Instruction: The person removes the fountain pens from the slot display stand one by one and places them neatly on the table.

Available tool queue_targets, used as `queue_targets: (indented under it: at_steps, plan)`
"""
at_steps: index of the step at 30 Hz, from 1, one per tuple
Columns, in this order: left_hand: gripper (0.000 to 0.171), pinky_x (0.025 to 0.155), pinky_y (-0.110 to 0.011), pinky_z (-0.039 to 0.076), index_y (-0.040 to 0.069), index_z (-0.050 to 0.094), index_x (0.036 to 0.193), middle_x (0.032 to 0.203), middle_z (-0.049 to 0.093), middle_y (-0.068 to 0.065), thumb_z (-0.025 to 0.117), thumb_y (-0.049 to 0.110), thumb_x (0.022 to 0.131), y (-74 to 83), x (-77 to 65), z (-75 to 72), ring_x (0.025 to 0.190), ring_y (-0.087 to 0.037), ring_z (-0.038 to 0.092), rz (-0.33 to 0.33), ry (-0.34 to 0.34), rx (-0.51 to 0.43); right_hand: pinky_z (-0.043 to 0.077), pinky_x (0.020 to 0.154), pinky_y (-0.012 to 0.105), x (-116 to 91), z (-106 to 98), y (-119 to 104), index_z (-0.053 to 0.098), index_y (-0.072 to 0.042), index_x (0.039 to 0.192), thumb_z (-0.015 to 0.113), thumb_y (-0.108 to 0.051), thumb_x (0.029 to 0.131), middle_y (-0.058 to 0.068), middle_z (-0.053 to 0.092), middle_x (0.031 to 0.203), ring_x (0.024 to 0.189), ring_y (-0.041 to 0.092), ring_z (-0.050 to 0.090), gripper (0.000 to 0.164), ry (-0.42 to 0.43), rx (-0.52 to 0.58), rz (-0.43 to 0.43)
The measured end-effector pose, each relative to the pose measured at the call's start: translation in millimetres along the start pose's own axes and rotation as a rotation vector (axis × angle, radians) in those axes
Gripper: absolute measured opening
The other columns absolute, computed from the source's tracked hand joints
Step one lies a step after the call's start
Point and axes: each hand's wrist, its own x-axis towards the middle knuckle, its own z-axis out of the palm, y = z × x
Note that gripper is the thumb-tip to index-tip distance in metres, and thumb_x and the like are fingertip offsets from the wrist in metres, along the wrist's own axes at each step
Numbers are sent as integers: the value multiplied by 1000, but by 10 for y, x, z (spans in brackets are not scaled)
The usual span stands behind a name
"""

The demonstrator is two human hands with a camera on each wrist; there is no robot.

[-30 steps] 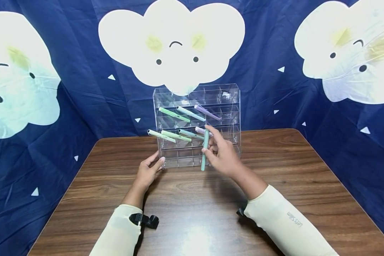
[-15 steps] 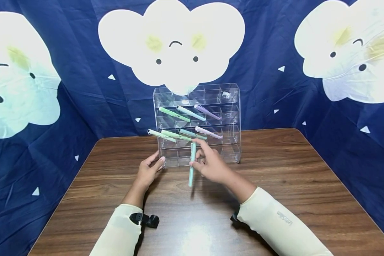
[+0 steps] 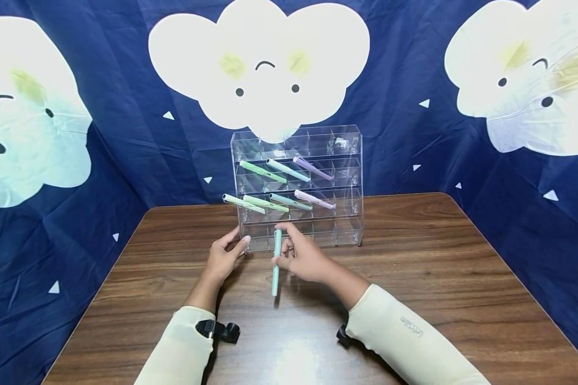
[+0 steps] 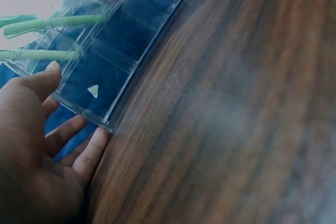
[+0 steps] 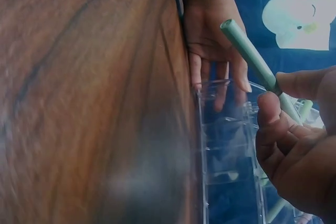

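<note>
In the head view, a clear acrylic display rack [image 3: 349, 211] with several tiers stands at the back of the table. My left hand [image 3: 225, 258] holds its lower left side, thumb at the front and fingers along the side edge [image 4: 100, 121]. My right hand [image 3: 302, 255] pinches a mint-green capped pen [image 3: 276, 272] between thumb and fingers, before the rack's bottom tier. The pen stands nearly upright, lower end toward me. Above it, one tier carries a white-green pen [image 3: 244, 203], a light green pen [image 3: 266, 203], a teal pen [image 3: 290, 201] and a pale pink pen [image 3: 315, 199].
The tier above holds a green pen [image 3: 262, 171], a pale blue pen [image 3: 288, 170] and a purple pen [image 3: 312, 168]. A wood-grain table [image 3: 438, 256] extends to both sides. Blue cloth [image 3: 400, 139] with white clouds hangs behind.
My right hand has moved left and down with the mint-green pen, from before the middle tiers to before the bottom tier. My left hand stays at the rack.
</note>
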Motion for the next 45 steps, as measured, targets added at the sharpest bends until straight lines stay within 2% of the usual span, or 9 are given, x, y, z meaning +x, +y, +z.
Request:
queue_targets:
  at_steps: [5,12,17,23,28,39,45]
  plan:
    - [56,90,-13,62,5,54,160,152,61,-31,71,12,107,2,4,5,101,12,66,5,0,-1,43,53,18,40,71,52,39,-5,158,79,2,95,5,66,83,59,9,52,75,-30,47,20]
    - [56,90,-13,62,5,53,161,153,60,-31,71,15,108,9,-4,-1,104,8,66,2,-8,14,53,55,22,93,202,84,40,-5,156,79,5,94,9,68,82,61,16,59,74,-72,141,103]
    - [57,90,-14,62,8,52,162,155,59,-30,71,16,108,18,-15,-7,104,10,66,-14,-18,14,52,50,27,129,312,126,39,0,155,79,6,94,11,69,80,59,21,59,74,-91,178,161]
    - [57,93,-17,63,11,53,162,156,60,-26,71,17,108,3,2,-9,104,12,66,-25,-21,19,47,48,23,154,420,178,39,0,155,78,4,96,7,66,79,58,16,56,71,-103,148,200]
    - [57,91,-16,63,9,54,161,154,61,-28,72,15,108,9,0,-8,103,10,66,-22,-17,9,45,51,21,180,456,219,41,2,153,78,4,96,4,64,77,57,13,55,68,-125,149,209]
    - [57,90,-14,62,9,53,162,158,59,-26,71,16,108,2,11,-13,104,10,66,-23,-22,16,39,47,20,222,492,305,47,7,147,84,3,89,1,62,73,50,11,47,68,-166,204,268]
    - [57,91,-14,62,7,51,162,158,58,-28,71,15,108,-5,5,-8,110,4,66,-18,-21,12,40,46,19,240,532,339,51,10,144,85,4,87,1,62,72,50,10,47,67,-165,191,284]
